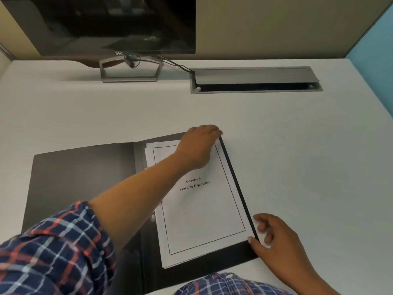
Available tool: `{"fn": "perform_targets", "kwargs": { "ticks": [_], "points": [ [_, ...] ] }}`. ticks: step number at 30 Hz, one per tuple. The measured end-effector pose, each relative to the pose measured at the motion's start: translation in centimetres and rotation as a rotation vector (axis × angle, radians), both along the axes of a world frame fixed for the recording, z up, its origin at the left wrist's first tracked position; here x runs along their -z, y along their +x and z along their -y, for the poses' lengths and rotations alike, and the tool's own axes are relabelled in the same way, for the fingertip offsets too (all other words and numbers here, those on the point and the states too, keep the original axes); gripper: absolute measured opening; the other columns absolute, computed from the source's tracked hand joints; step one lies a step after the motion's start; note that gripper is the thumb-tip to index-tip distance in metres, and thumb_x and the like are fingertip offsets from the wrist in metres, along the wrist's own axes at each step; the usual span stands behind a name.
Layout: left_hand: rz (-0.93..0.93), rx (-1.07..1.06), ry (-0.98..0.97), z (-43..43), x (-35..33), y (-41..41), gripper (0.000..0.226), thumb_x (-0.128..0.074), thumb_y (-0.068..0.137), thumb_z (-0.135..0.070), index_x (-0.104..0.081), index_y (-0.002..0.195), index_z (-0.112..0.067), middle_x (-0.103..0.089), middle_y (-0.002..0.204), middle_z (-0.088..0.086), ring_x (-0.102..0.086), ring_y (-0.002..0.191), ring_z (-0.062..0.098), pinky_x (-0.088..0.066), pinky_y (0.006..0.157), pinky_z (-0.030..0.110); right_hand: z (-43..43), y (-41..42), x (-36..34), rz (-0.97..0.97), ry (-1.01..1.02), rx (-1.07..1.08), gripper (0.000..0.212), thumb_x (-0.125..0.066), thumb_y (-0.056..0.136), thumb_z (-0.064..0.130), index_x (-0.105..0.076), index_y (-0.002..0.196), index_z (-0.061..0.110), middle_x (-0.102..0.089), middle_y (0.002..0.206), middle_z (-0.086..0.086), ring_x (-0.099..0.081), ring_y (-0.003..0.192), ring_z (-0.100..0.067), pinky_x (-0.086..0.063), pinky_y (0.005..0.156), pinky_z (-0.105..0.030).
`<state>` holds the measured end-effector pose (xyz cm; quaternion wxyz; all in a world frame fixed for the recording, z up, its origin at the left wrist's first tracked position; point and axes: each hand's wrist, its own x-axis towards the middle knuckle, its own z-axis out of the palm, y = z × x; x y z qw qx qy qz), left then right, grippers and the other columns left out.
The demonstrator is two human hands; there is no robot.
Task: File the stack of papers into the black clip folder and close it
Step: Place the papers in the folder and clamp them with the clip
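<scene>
The black clip folder (80,179) lies open flat on the white desk. The stack of papers (204,213), with a title page reading "Chapter 6 Learning Experience" on top, sits on the folder's right half. My left hand (197,147) reaches across to the stack's far right corner, its fingers curled over the top edge. My right hand (274,239) is at the near right corner, where thumb and curled fingers pinch the edge of the stack and the folder's black border. Small metal parts of the clip (152,216) show beside the spine, partly hidden by my left forearm.
A dark monitor (110,24) on a metal stand (129,71) stands at the back of the desk (297,145). A grey cable hatch (255,79) with its lid raised is set into the desk at the back right. A blue partition (376,35) borders the right.
</scene>
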<state>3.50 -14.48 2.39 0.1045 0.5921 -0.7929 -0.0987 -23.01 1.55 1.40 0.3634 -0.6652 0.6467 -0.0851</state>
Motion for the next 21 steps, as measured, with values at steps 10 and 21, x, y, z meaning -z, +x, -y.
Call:
{"fn": "perform_targets", "kwargs": {
  "ticks": [10,21],
  "points": [
    [0.033,-0.370,0.282,-1.9,0.3,12.3,0.050,-0.044,0.081,0.011,-0.066,0.116,-0.017,-0.060,0.117,0.007,-0.059,0.107,0.031,-0.049,0.083,0.039,1.2,5.2,-0.7,-0.140,-0.193,-0.758,0.061,-0.069,0.067,0.057,-0.048,0.122,0.042,-0.052,0.104,0.022,-0.053,0.091,0.003,-0.044,0.081,-0.015],
    [0.356,-0.233,0.199,-3.3,0.5,13.9,0.045,-0.049,0.084,0.001,-0.068,0.119,-0.019,-0.059,0.121,0.002,-0.057,0.105,0.025,-0.047,0.083,0.036,2.5,11.6,0.6,-0.174,-0.165,-1.152,0.069,-0.056,0.082,0.056,-0.026,0.142,0.037,-0.048,0.122,0.004,-0.045,0.103,-0.017,-0.038,0.089,-0.031]
  ]
}}
